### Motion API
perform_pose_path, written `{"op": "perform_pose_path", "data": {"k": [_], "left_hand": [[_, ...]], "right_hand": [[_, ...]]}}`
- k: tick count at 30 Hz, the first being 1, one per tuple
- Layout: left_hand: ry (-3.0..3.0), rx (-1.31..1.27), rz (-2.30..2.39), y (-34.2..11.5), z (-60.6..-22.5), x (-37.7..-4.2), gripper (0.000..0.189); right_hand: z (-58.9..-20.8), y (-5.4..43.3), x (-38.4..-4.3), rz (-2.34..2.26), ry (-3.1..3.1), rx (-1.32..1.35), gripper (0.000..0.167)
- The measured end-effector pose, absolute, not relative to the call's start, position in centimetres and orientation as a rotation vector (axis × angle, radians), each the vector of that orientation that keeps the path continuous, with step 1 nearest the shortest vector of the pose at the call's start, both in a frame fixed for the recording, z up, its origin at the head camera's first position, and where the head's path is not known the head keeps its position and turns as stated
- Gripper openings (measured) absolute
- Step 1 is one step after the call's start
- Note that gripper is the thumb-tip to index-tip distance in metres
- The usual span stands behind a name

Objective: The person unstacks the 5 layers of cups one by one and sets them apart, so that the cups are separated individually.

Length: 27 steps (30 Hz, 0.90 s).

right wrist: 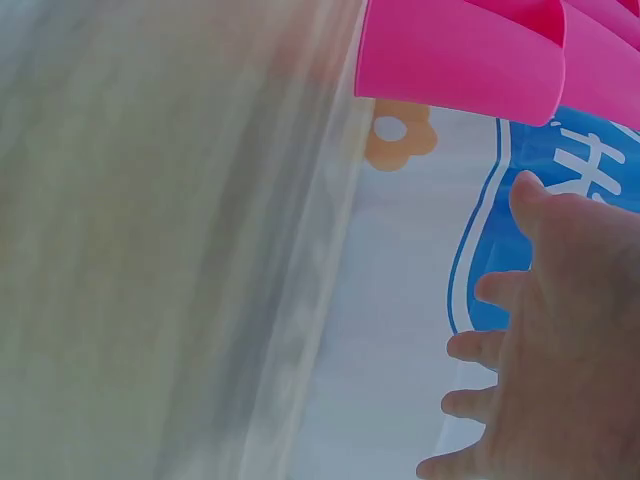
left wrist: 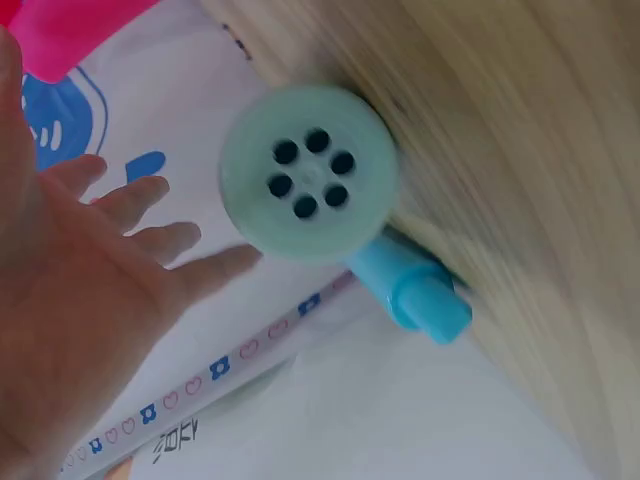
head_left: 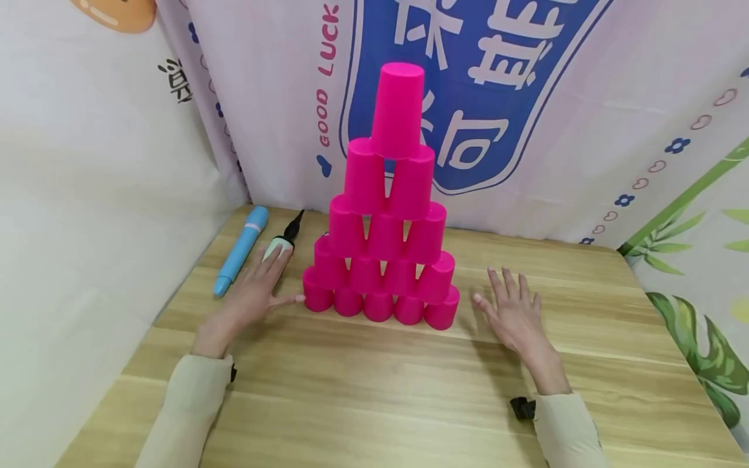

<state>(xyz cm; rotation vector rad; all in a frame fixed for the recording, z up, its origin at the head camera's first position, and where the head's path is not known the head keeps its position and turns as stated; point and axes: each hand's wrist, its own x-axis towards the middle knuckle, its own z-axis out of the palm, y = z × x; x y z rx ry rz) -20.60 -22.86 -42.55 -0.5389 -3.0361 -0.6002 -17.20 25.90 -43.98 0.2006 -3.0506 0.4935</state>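
Note:
Bright pink cups (head_left: 386,237) stand upside down in a tall pyramid, one cup at the top. To its left is my left hand (head_left: 248,292), fingers spread, thumb near the lowest left cup; whether they touch I cannot tell. Partly behind those fingers lies a pale green hand pump (head_left: 277,247) with a black tapered nozzle. Its round end (left wrist: 310,170), pierced by several holes, faces the left wrist camera. My right hand (head_left: 517,318) hovers right of the pyramid, fingers spread and holding nothing. Pink cups (right wrist: 460,60) show above that hand in the right wrist view.
A light blue tube-shaped tool (head_left: 236,257) lies near the left edge of the wooden table (head_left: 374,390). Behind the pyramid hangs a printed curtain (head_left: 281,130), with a white cloth (head_left: 88,195) on the left.

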Motion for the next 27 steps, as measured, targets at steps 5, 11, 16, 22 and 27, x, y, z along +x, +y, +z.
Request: {"op": "perform_pose_path", "data": {"k": [5,11,16,22,27], "left_hand": [[-2.939,-0.637,-0.899,-22.1,-42.4,-21.2,0.100],[-2.879,-0.626,-1.104,-21.0,-43.1,-21.0,0.099],[-2.862,-0.676,-1.323,-19.9,-43.7,-21.0,0.096],[-2.879,-0.711,-1.278,-19.8,-44.1,-20.7,0.092],[-2.857,-0.763,-1.294,-19.6,-43.9,-20.7,0.086]], "right_hand": [[-42.5,26.2,-17.0,0.498,-2.998,0.202,0.071],[-38.7,25.8,-16.6,0.634,-2.742,0.286,0.066],[-30.1,22.9,-17.7,0.937,-2.371,0.430,0.056],[-19.8,17.4,-18.6,1.100,-2.205,0.656,0.060],[-14.7,14.0,-19.7,0.967,-2.328,0.794,0.073]]}}
